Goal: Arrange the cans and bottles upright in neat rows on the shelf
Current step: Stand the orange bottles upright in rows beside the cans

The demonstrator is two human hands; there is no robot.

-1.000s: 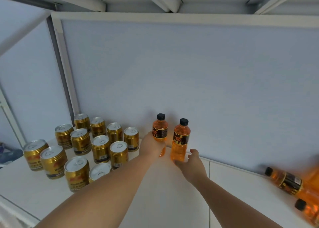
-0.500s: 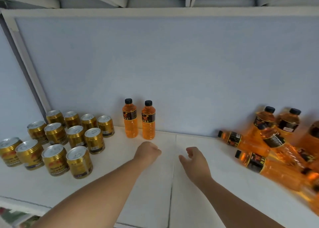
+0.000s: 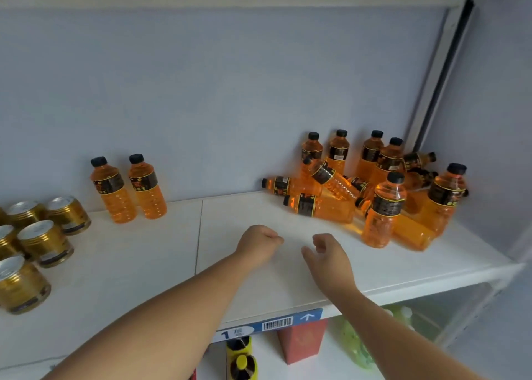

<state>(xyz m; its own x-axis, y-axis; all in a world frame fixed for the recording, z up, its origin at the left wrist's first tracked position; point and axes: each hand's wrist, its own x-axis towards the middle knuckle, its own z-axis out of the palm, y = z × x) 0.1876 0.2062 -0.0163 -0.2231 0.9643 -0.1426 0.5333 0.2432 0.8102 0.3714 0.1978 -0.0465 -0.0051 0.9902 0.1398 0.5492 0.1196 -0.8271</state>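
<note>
Two orange bottles [image 3: 131, 191] with black caps stand upright side by side at the back wall, left of centre. Several gold cans [image 3: 43, 241] stand upright in rows at the far left. At the right corner lies a jumbled pile of orange bottles [image 3: 362, 189], some upright, some on their sides. My left hand [image 3: 257, 240] hovers over the white shelf [image 3: 144, 258] mid-front, fingers curled into a loose fist, holding nothing. My right hand [image 3: 328, 254] is beside it, fingers half curled and apart, empty, a short way from the nearest lying bottle [image 3: 319, 208].
A blue label strip with a barcode [image 3: 270, 325] runs along the shelf's front edge. Below it sit a red box [image 3: 300, 340], a yellow item [image 3: 240, 359] and a pale green bottle [image 3: 357, 342]. A metal upright [image 3: 437, 71] bounds the shelf at the right.
Both hands let go of the two upright bottles and drew back toward the front. The view swung right, bringing the jumbled bottle pile into view; the hands now sit nearer to it.
</note>
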